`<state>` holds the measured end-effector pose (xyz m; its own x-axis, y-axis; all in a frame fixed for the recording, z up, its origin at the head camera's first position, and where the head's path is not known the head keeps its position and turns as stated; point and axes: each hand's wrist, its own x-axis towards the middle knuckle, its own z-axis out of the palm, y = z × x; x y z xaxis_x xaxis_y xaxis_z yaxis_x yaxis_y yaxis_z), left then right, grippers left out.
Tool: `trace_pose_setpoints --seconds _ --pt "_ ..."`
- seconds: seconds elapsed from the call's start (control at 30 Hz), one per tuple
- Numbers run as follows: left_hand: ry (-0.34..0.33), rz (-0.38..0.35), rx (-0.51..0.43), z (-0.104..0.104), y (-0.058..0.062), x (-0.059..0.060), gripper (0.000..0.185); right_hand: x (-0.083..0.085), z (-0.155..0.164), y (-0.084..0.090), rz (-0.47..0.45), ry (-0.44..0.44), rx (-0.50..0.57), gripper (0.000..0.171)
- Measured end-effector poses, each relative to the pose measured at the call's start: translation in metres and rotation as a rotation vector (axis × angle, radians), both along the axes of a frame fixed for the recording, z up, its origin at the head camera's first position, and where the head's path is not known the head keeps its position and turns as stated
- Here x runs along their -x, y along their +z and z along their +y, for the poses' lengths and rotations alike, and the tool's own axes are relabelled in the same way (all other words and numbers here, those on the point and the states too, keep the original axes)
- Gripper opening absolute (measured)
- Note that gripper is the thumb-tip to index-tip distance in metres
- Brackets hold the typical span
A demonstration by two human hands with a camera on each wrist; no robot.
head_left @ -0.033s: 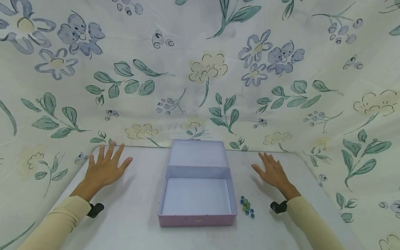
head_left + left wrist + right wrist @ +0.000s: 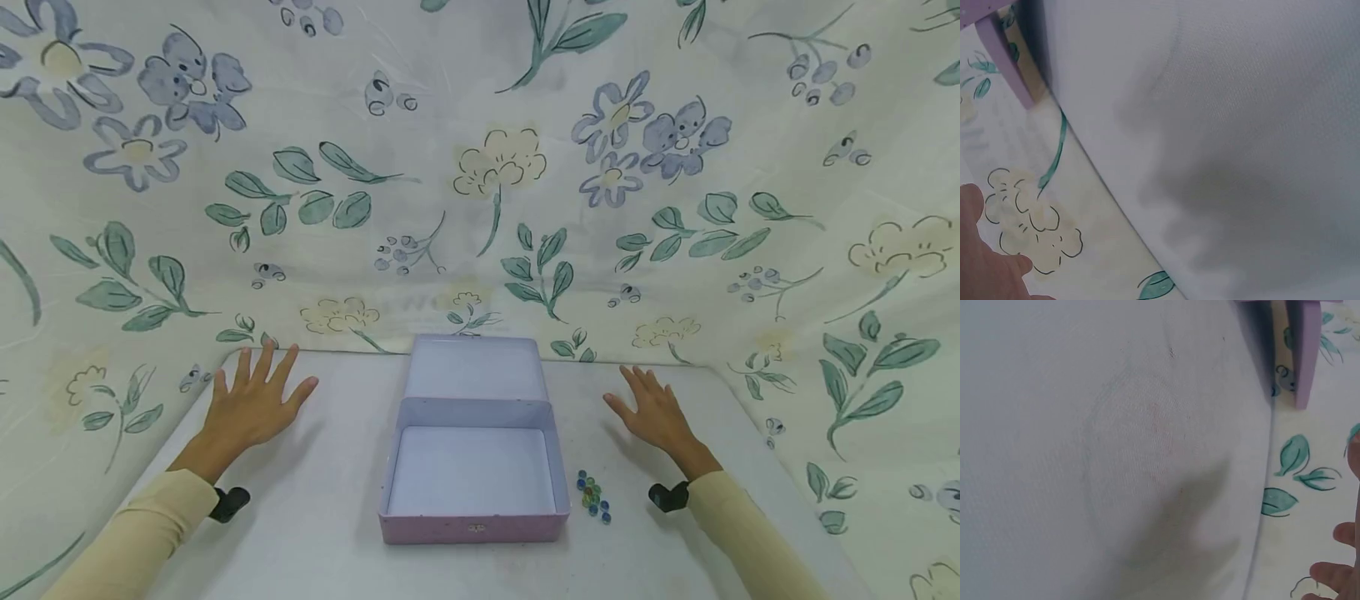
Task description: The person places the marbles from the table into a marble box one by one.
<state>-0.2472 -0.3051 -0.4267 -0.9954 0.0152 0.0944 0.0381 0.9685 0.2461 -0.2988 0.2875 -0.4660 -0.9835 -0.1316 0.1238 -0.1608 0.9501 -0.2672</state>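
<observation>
Standing open on the white table [image 2: 322, 517], a lilac hinged box [image 2: 427, 531] has blue and green marbles [image 2: 594, 509] clustered just beside its right wall. Farther off, the right hand [image 2: 657, 416] hovers, fingers extended, grasping nothing; the left hand [image 2: 253, 407], fingers and thumb splayed wide, is equally released and well apart from the box. Beyond rises floral cloth [image 2: 427, 75].

Box [image 2: 435, 531]: mauve outside, pale lavender inside, on white table [image 2: 322, 517]. Right of box, marbles [image 2: 594, 498] in blue, green and yellowish; either side of it, plain beige sleeves [image 2: 161, 521]. Behind box, off-white cloth [image 2: 427, 50] with blue and yellow floral, green leafy print.
</observation>
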Motion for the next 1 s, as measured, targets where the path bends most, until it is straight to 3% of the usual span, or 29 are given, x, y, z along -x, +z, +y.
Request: trace_pose_setpoints --seconds 0.3,0.67,0.83,1.0 --pt "0.000 -0.002 -0.007 -0.001 -0.007 -0.005 0.087 -0.002 -0.002 -0.005 -0.076 0.004 0.012 0.082" --pt "0.001 -0.022 -0.005 0.000 -0.010 -0.007 0.087 -0.008 -0.005 -0.012 -0.085 -0.007 0.068 0.086" --pt "-0.023 -0.045 -0.012 0.005 -0.011 -0.012 0.086 -0.015 -0.010 -0.012 -0.095 0.010 0.084 0.085" --pt "-0.057 -0.010 -0.027 0.014 -0.008 -0.016 0.078 -0.021 -0.015 -0.010 -0.102 0.033 0.118 0.081"
